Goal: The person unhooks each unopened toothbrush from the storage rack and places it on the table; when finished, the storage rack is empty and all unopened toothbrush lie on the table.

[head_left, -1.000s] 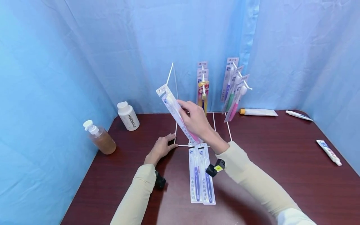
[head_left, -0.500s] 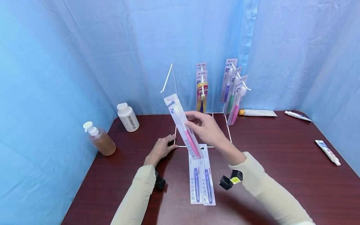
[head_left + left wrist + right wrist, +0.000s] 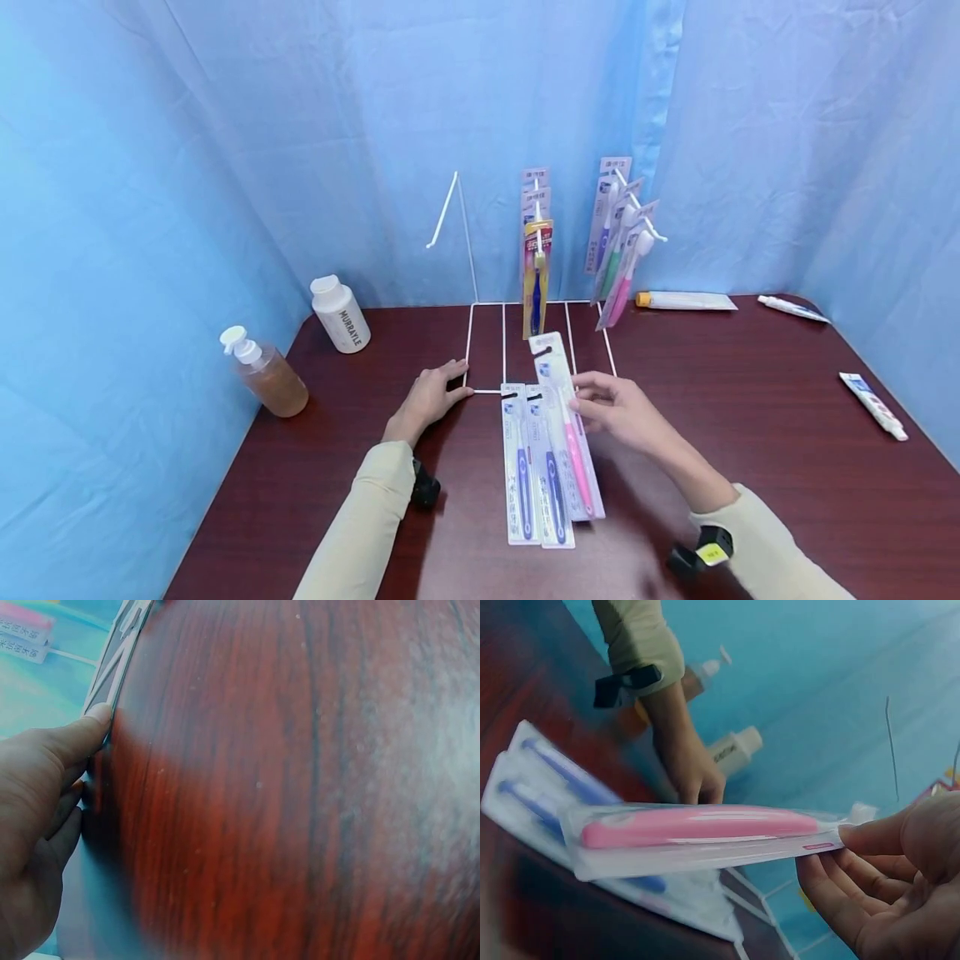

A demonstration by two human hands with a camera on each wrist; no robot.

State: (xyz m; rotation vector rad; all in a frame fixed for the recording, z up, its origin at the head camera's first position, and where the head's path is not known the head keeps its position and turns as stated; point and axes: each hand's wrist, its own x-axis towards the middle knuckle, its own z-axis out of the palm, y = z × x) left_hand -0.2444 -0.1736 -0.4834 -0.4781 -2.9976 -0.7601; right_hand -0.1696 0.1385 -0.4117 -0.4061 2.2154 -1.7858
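Observation:
My right hand (image 3: 611, 408) pinches a pink toothbrush in a clear blister pack (image 3: 573, 450) by its right edge. In the right wrist view, its thumb lies on the pack (image 3: 705, 836) and the fingers are behind it. The pack slants beside two purple toothbrush packs (image 3: 522, 475) lying side by side on the table, and overlaps the right one. My left hand (image 3: 429, 402) grips the front left corner of a white wire display rack (image 3: 486, 392); in the left wrist view, its thumb (image 3: 97, 712) rests against the wire. The rack's left hook (image 3: 442, 212) is bare.
Toothbrush packs hang from the rack's middle hook (image 3: 536, 267) and right hook (image 3: 615, 250). A white bottle (image 3: 341, 315) and an amber pump bottle (image 3: 266, 373) stand left. Toothpaste tubes (image 3: 686, 301) lie right. Blue curtains surround the dark red table (image 3: 750, 400).
My right hand has carried the pink toothbrush pack from near the rack's left hook, down and to the right, to beside the purple packs. The left hand stays at the rack's corner.

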